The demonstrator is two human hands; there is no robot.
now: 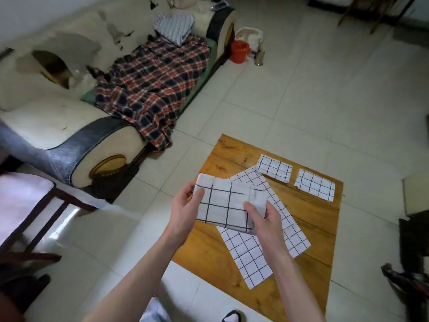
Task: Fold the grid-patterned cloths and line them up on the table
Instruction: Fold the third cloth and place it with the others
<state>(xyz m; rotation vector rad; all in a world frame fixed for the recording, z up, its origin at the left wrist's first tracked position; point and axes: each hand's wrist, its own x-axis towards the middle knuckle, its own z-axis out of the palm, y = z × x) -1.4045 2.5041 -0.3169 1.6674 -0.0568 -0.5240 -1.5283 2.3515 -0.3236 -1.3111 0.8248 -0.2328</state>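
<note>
Holding a soft white black-gridded cloth, part-folded [226,203], above the scuffed orange-brown wooden worktop [311,212], our left hand [185,209] pinches its left edge and our right hand [263,219] grips its right. Beneath lies a flat unfolded gridded cloth [253,249]; two small folded gridded rectangles [275,168] [315,185] sit side by side at the far edge.

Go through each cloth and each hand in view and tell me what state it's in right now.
Held cloth: partly folded, lifted above the table, gripped at both ends.
Unfolded cloth: spread flat on the wooden table.
Near folded cloth: folded, lying flat.
Far folded cloth: folded, lying flat beside it, apart.
Left hand: grips the held cloth.
Right hand: grips the held cloth.
</note>
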